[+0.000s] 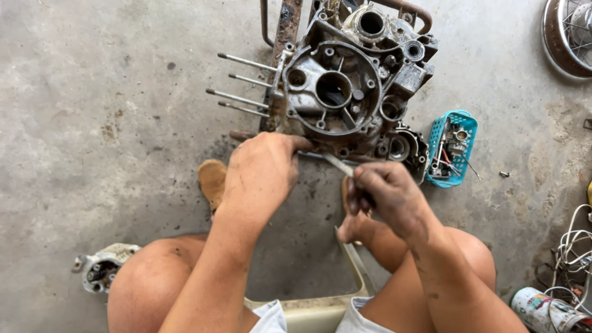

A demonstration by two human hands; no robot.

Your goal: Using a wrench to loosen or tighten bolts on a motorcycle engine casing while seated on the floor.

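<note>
Concrete floor [92, 92], grey and oil-stained, carries everything; no worktop is used. Wide bare floor lies open to the left of the work, while the right side is crowded.

An engine case [351, 86] is stood on the floor against a rusty bar [287, 31], its open round face turned up toward the head camera, so that the lower edge is within reach of both hands. Four studs [240, 86] project from its left side into the open room there; anything swung in from the left would meet them first.

A cream stool [320, 308] is seen between the bare knees, its edge running toward the case. One sandal [213, 182] is planted just below the case.

The left hand [262, 172] is laid on the case's lower left edge, fingers curled over the rim and pressed against it, seemingly to steady it. The right hand [385, 197] is clenched around a thin metal tool [338, 164], whose tip is set against the case's bottom edge, just beside the left fingers.

A blue basket [453, 148] of small parts is kept close on the right, touching or nearly touching the case. Farther right, wires [573, 246] and a can [546, 311] narrow the room. A wheel [567, 34] is cut off by the top right corner. A small grey part [102, 268] lies apart by the left knee.
</note>
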